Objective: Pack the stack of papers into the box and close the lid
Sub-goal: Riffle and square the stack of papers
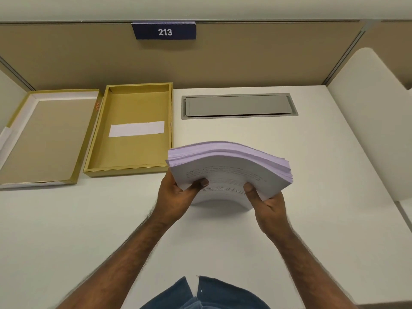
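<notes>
Bowed paper stack (pixel 229 166) beside open box (pixel 131 130)

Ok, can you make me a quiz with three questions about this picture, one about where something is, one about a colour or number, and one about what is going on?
1. Where is the open box?
A. right of the lid
B. on top of the lid
C. under the papers

2. What number is on the blue sign?
A. 312
B. 213
C. 123

3. What is happening with the stack of papers?
A. it lies in the box
B. it lies flat on the desk
C. both hands hold it up, bent in an arch

Answers:
1 A: the box sits on the desk just right of the upturned lid.
2 B: the sign reads 213.
3 C: the left hand and right hand grip its near edge, and the box holds only a white strip.
</notes>
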Demonstrator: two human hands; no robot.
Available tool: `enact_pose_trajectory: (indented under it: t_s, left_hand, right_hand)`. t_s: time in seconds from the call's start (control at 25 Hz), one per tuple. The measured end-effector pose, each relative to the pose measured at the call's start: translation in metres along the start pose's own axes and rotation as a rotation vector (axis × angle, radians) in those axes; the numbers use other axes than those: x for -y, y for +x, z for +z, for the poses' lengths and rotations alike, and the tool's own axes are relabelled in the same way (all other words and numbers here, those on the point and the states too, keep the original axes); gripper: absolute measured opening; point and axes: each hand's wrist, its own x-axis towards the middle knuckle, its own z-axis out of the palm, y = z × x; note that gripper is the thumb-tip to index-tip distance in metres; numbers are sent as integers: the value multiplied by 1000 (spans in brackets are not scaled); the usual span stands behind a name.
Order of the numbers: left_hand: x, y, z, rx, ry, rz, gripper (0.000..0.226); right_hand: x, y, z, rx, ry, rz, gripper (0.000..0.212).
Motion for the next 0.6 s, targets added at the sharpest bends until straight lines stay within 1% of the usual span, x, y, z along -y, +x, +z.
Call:
enact_pose_trajectory:
  t_s: [0.08,0.16,0.24,0.32,0.4,0.48,0.52,0.6]
  left_hand:
    - [-5,2,1,-25,-48,-12,66]
    - [-15,4,-2,-32,-58,34,67]
    - [-24,6,-7,-22,-26,97,64]
    - [-26,7,-9,-8,8,135,68]
    - [-24,6,-7,-12,11,112,76]
    - [-24,6,-6,-24,19,83,77]
    - [-23,6,-6,-22,23,69,77]
    - [-24,6,-7,-25,19,62,77]
  right_hand:
    - [7,2,3,-30,23,8,57]
    - [13,5,2,-49,28,-25,60]
    - [18,7,-3,-29,9,-39,68]
    - [22,7,-6,-6,-31,-75,66]
    - [30,7,-7,26,-75,-170,78]
    - [45,10,-11,37,-122,-296,93]
    - [58,11,-15,12,-180,-385,97]
    - [91,18,-28,-62,-386,-610,94]
